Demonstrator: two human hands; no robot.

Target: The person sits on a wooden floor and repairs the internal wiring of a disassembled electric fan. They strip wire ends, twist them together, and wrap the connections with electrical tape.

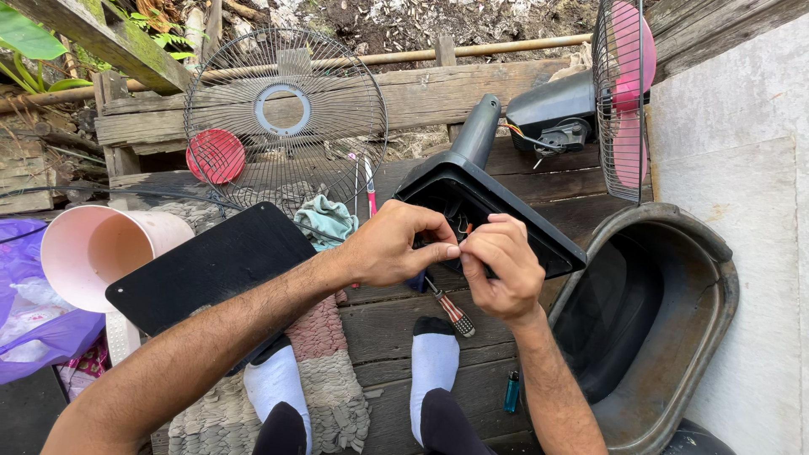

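**Wiring work inside a fan base**

Both hands, left hand (392, 248) and right hand (499, 268), pinch closed on small wires (462, 226) at the open black fan base (472, 198), centre of the deck. Judged step: joining wires; next calls for fine fingertip control. A screwdriver (449, 308) lies near.

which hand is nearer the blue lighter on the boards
Right. The right hand is above the blue lighter, on the same side; the left hand is farther off, up and to the left.
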